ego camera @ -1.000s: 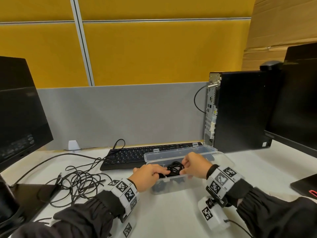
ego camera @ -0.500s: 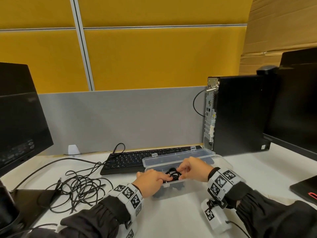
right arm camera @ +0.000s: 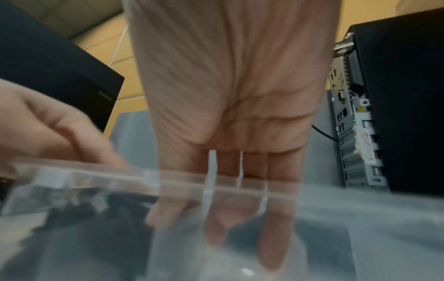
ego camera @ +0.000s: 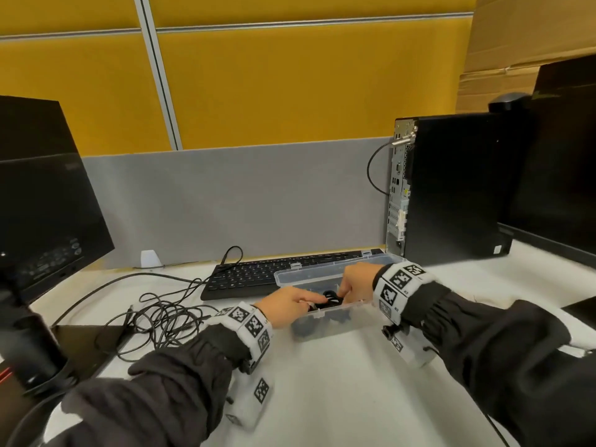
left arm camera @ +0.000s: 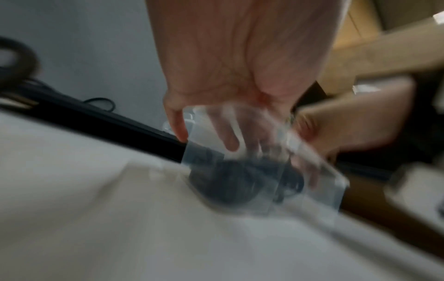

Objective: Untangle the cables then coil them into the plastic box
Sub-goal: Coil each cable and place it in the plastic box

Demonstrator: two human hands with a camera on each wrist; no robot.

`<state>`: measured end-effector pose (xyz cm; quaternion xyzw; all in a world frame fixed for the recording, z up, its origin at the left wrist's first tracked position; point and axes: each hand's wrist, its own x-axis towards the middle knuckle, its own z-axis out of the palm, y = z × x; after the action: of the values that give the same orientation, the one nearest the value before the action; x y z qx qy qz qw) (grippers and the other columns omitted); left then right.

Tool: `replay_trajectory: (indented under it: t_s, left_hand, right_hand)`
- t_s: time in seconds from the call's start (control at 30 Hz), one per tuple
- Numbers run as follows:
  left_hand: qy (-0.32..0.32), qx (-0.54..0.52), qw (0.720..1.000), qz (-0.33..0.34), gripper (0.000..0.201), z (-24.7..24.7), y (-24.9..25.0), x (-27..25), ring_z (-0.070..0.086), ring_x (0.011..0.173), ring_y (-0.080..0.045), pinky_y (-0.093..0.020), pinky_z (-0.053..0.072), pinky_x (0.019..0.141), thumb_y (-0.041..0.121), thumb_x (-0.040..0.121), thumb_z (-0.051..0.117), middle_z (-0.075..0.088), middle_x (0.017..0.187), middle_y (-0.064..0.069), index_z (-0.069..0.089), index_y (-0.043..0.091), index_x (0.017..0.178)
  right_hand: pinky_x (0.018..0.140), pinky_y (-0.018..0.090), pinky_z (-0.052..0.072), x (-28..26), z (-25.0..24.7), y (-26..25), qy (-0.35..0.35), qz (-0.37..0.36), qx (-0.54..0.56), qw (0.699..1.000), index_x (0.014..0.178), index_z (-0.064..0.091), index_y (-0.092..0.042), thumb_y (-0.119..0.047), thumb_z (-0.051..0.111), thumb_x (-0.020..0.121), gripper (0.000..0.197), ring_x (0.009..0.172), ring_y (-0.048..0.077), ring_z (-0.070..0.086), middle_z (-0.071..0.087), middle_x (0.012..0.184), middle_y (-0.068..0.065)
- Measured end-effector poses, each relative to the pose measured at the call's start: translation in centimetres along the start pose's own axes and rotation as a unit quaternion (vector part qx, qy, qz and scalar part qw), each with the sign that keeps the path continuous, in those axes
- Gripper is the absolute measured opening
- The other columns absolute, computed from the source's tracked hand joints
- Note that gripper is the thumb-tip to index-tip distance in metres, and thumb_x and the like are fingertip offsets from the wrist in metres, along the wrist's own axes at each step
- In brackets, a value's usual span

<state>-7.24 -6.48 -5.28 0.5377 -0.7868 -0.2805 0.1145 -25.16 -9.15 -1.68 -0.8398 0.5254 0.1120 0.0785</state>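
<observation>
A clear plastic box [ego camera: 342, 327] stands open on the white desk, its lid [ego camera: 309, 275] lying back against the keyboard. A black coiled cable [ego camera: 332, 298] lies in its left half. My left hand [ego camera: 317, 300] reaches in from the left, its straight fingers resting on the coil. My right hand [ego camera: 343, 291] reaches in from the right, touching the coil. In the left wrist view, blurred, my left hand [left arm camera: 230, 140] shows through the wall above the dark coil [left arm camera: 240, 182]. The right wrist view shows my right hand [right arm camera: 240, 237] with straight fingers pointing down inside the box [right arm camera: 336, 237].
A tangle of thin black cables [ego camera: 164, 317] lies on the desk to the left. A black keyboard [ego camera: 254, 275] sits just behind the box. A PC tower [ego camera: 451, 188] stands at the back right. Monitors stand at the left [ego camera: 42, 201] and right [ego camera: 564, 156].
Both hands have sunk a little lower into the box, with the coil between them. The head view has drifted to the right and downward.
</observation>
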Motion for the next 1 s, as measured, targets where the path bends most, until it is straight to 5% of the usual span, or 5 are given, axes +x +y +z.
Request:
replay_trajectory:
  t_s: [0.23,0.47,0.6,0.83,1.0]
  left_hand:
    - [0.188,-0.141,0.972,-0.017,0.034,-7.5,-4.1,-5.6,0.05,0.088,-0.015,-0.001,0.041,0.062,-0.001,0.095,0.04,0.059,0.111,-0.002,0.056,0.013,0.123]
    - [0.115,-0.018,0.99,-0.083,0.02,-10.4,-9.3,-9.4,0.058,0.097,-0.009,-0.008,0.039,0.081,0.015,0.094,0.051,0.064,0.1,0.01,0.063,0.026,0.105]
    - [0.031,0.063,0.991,-0.114,0.017,-10.5,-9.6,-9.7,0.054,0.104,-0.002,-0.019,0.032,0.094,0.027,0.092,0.056,0.061,0.108,0.016,0.064,0.03,0.107]
    - [-0.008,0.102,0.982,-0.16,0.011,-9.2,-9.7,-9.6,0.059,0.084,-0.009,-0.025,0.045,0.086,0.034,0.091,0.056,0.061,0.1,0.005,0.06,0.026,0.097]
    - [0.082,0.05,0.983,-0.159,0.037,-8.9,-9.0,-10.4,0.056,0.058,-0.008,-0.024,0.045,0.066,0.056,0.089,0.046,0.065,0.079,0.008,0.057,0.021,0.094]
  right_hand:
    - [0.081,0.033,0.046,-0.1,1.4,-1.7,0.039,0.036,-0.165,0.985,0.12,0.06,-0.008,-0.014,0.043,0.098,0.029,0.109,0.031,0.057,0.059,0.115,0.012]
    - [0.075,0.036,0.047,-0.1,-1.6,-4.4,0.046,0.06,-0.219,0.973,0.112,0.063,-0.013,-0.019,0.051,0.093,0.024,0.091,0.025,0.059,0.063,0.106,0.006]
    - [0.07,0.028,0.048,-0.4,-2.6,-9.8,0.157,-0.075,0.074,0.982,0.105,0.063,-0.015,-0.038,0.049,0.095,0.029,0.082,0.018,0.06,0.066,0.096,0.002]
    - [0.042,0.013,0.04,5.0,2.3,-18.9,-0.162,-0.058,0.372,0.912,0.093,0.058,-0.007,-0.033,0.049,0.096,0.028,0.047,0.009,0.06,0.068,0.111,0.015]
    - [0.041,0.018,0.036,3.9,0.1,-16.2,-0.007,-0.105,0.638,0.762,0.083,0.056,-0.014,-0.035,0.038,0.1,0.032,0.043,0.011,0.044,0.056,0.054,-0.003]
